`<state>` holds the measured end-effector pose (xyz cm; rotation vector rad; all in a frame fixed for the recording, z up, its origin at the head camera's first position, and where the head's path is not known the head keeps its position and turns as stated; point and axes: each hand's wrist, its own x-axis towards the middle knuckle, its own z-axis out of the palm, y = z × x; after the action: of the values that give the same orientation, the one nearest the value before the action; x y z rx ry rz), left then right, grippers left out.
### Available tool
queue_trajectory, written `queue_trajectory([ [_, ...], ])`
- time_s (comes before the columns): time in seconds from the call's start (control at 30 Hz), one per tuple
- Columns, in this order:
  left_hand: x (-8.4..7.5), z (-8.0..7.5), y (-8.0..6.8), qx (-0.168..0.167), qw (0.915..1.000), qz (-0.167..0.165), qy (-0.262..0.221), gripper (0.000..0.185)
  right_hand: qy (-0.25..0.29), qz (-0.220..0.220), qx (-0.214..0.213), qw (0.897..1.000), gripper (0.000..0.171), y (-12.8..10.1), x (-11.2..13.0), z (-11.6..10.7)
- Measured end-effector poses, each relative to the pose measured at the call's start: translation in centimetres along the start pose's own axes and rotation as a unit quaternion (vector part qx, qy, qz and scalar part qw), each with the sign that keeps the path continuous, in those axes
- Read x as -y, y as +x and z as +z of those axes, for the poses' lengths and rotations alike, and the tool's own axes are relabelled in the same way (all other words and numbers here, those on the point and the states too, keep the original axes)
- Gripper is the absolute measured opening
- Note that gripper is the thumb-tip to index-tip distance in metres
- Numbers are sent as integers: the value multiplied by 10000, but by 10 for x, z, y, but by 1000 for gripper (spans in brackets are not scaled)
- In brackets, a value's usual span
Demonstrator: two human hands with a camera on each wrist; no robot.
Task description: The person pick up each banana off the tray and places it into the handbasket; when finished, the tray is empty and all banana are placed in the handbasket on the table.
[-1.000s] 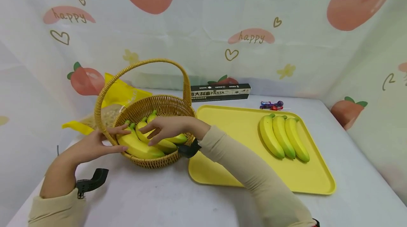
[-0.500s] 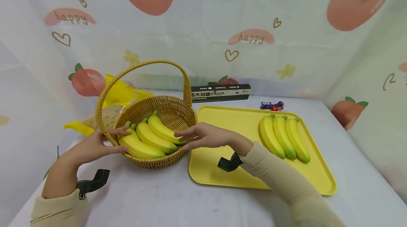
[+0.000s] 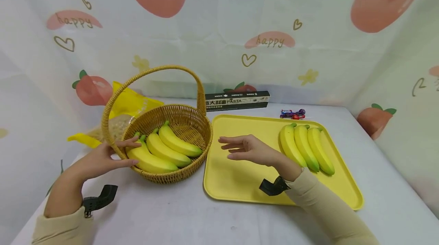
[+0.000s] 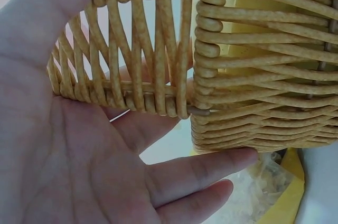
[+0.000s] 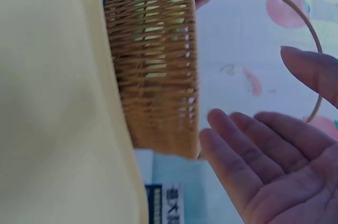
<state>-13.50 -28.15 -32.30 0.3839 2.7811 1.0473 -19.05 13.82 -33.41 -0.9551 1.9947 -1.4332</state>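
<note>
A round wicker basket [image 3: 173, 176] with a tall hoop handle [image 3: 161, 69] stands at the left. Several yellow bananas [image 3: 168, 149] lie inside it. My left hand [image 3: 96, 161] holds the lower end of the handle at the basket's left side, thumb and fingers around it; in the left wrist view two fingers stretch along the basket's wall [image 4: 264, 86]. My right hand [image 3: 253, 149] hovers over the yellow tray [image 3: 240, 184], fingers lightly bent and nothing in it. Three bananas [image 3: 302, 148] lie side by side on the tray's right part.
Behind the tray stands a black pasta box [image 3: 237, 100]. Several wrapped lollipops [image 3: 293, 114] lie near the tray's back edge. A yellow bag [image 3: 127, 102] with a clear window leans behind the basket. A printed curtain [image 3: 274, 8] closes off the back.
My right hand has come out of the basket and moved right, over the tray, uncovering the bananas in the basket. The left hand has stayed at the handle.
</note>
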Motion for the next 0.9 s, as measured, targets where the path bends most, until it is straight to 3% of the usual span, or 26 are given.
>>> queue_trajectory([
  [0.3,1,0,-1,19,10000,-26,-24,52,398,210,-1078,9932,60,-32,-19,-8],
  [0.6,-1,0,-1,70,9999,-9,-118,52,177,400,-1634,9856,58,-56,-37,-12],
  [0.9,-1,-1,-1,97,9999,-37,-137,52,-171,511,-2494,9669,54,-74,-45,-23],
])
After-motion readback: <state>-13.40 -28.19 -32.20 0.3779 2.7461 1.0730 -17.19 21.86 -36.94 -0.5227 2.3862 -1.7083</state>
